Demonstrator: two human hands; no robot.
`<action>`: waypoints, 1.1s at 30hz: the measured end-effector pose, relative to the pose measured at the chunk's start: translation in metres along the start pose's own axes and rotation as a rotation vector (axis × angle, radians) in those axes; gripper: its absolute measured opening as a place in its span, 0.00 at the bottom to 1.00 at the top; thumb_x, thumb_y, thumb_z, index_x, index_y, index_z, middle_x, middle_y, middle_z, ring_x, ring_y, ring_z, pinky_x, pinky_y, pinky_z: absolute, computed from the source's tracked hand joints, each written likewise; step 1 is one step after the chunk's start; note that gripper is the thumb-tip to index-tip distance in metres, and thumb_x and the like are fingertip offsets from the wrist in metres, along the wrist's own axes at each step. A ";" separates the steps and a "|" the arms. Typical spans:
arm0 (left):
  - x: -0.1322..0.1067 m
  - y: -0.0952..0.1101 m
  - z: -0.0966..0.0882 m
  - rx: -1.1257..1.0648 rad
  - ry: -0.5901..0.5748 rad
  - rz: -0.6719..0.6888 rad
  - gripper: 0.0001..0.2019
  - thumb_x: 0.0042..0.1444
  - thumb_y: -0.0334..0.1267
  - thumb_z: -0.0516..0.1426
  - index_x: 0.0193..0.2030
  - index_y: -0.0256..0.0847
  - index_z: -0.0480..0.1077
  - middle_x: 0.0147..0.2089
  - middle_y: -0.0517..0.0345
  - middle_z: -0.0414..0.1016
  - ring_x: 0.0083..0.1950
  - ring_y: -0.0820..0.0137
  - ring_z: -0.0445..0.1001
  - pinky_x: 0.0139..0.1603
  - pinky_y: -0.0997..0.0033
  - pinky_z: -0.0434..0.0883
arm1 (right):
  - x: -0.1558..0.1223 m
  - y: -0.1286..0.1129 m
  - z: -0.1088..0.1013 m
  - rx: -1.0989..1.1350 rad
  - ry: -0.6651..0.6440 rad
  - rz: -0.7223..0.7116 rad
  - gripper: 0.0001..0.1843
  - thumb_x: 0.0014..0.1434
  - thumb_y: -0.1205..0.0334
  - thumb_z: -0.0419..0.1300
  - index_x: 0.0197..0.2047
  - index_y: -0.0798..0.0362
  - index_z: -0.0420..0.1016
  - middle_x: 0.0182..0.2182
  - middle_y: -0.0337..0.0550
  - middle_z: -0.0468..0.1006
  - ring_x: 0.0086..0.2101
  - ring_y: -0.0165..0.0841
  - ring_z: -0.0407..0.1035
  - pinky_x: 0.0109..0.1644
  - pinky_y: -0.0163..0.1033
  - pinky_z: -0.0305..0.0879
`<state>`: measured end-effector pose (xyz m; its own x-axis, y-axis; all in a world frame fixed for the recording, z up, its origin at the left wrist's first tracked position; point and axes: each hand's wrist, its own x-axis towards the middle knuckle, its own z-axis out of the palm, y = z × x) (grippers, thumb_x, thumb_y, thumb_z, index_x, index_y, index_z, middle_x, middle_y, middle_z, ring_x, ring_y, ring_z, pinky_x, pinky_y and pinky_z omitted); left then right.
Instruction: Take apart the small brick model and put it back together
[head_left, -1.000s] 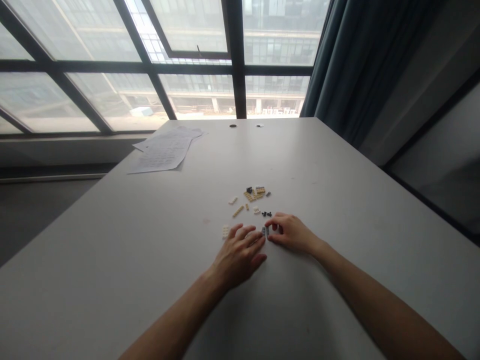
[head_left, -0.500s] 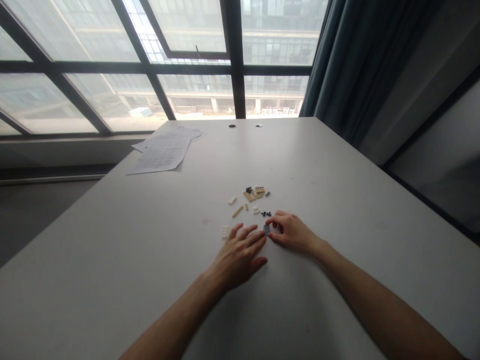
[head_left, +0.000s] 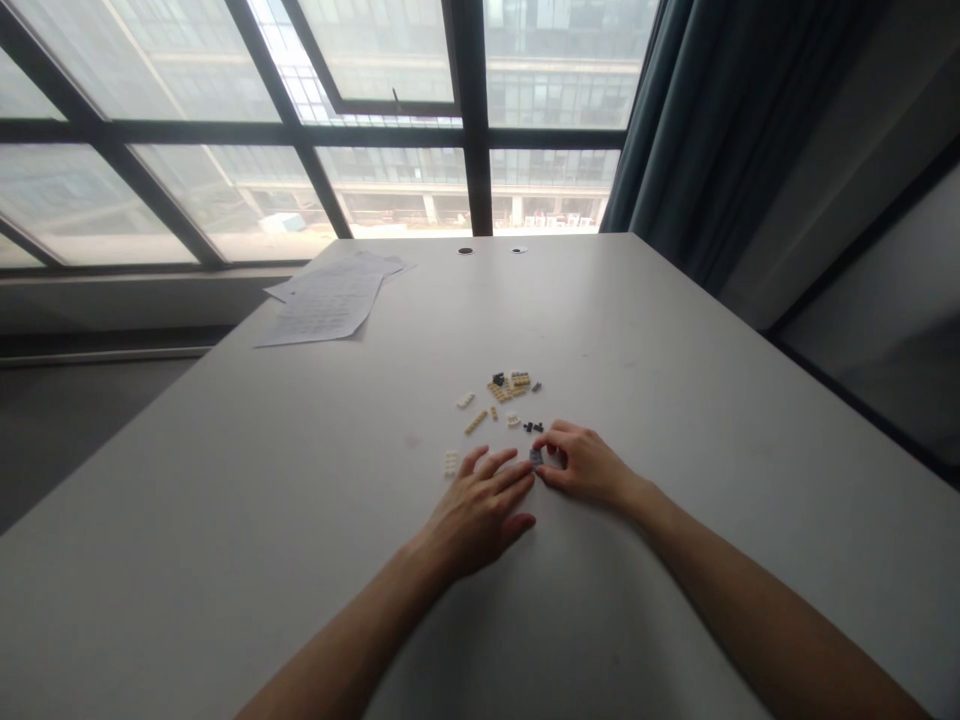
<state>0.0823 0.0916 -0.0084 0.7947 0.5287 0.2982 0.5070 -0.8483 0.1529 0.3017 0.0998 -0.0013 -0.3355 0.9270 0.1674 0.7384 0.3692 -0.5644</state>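
Observation:
My right hand [head_left: 585, 465] pinches a small grey brick piece [head_left: 535, 458] between thumb and forefinger, low over the white table [head_left: 300, 520]. My left hand [head_left: 480, 505] lies flat on the table just left of it, fingers stretched out and holding nothing, its fingertips almost touching the grey piece. Just beyond the hands lie several loose small bricks [head_left: 508, 388], tan, white and black. A white piece [head_left: 450, 462] sits left of my left fingertips, and a small black piece [head_left: 532, 427] lies just beyond my right hand.
Sheets of paper [head_left: 330, 300] lie at the table's far left corner. Two small round holes [head_left: 491, 250] sit near the far edge. A large window is behind the table and a dark curtain [head_left: 712, 130] hangs at the right.
My right hand has lifted the grey piece slightly and turned it between its fingers. My left hand has stayed flat in place.

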 end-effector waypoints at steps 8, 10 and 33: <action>0.000 0.000 -0.003 0.002 0.052 -0.017 0.17 0.62 0.43 0.53 0.55 0.42 0.69 0.58 0.50 0.71 0.63 0.57 0.63 0.64 0.50 0.54 | -0.001 0.001 0.000 0.012 0.012 -0.009 0.12 0.52 0.64 0.63 0.42 0.52 0.76 0.32 0.39 0.70 0.30 0.29 0.65 0.38 0.34 0.62; 0.000 0.001 -0.002 -0.004 0.079 -0.027 0.16 0.62 0.43 0.53 0.54 0.43 0.70 0.57 0.51 0.72 0.62 0.57 0.64 0.64 0.50 0.55 | -0.001 0.001 0.000 0.019 0.007 -0.008 0.13 0.52 0.64 0.63 0.43 0.52 0.76 0.32 0.39 0.70 0.30 0.30 0.65 0.38 0.34 0.62; 0.051 -0.106 -0.006 -0.073 0.188 -0.937 0.10 0.50 0.44 0.58 0.33 0.44 0.79 0.45 0.51 0.76 0.43 0.59 0.75 0.48 0.62 0.69 | -0.004 0.006 0.009 0.099 0.139 0.003 0.13 0.55 0.64 0.64 0.45 0.53 0.75 0.33 0.39 0.73 0.25 0.26 0.63 0.35 0.33 0.61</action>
<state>0.0672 0.2080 -0.0036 0.0071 0.9854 0.1702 0.8825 -0.0862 0.4623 0.3024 0.0974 -0.0128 -0.2447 0.9307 0.2719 0.6756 0.3648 -0.6407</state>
